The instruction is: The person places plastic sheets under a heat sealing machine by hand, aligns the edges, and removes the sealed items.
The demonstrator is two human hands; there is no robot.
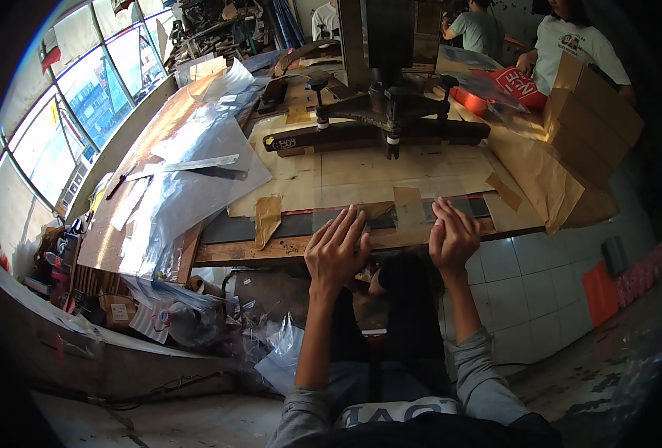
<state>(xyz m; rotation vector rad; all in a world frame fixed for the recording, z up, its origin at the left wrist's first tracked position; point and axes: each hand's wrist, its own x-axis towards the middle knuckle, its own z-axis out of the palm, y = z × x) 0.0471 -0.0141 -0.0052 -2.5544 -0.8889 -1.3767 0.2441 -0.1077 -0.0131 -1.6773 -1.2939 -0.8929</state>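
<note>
My left hand rests at the near edge of the work table, fingers stretched forward and thumb out to the side. My right hand lies to its right, fingers extended, tips on the near edge. Under and between the fingertips is a thin clear plastic sheet, hard to trace against the board. Beyond it lies a pale flat board with brown tape pieces along its edge. Over the board stands a dark press head with a long horizontal bar. Whether either thumb pinches the sheet is unclear.
Clear plastic sheets and a metal ruler cover the left side. Brown paper and a cardboard box stand at right, near a red bag. Other people are at the back.
</note>
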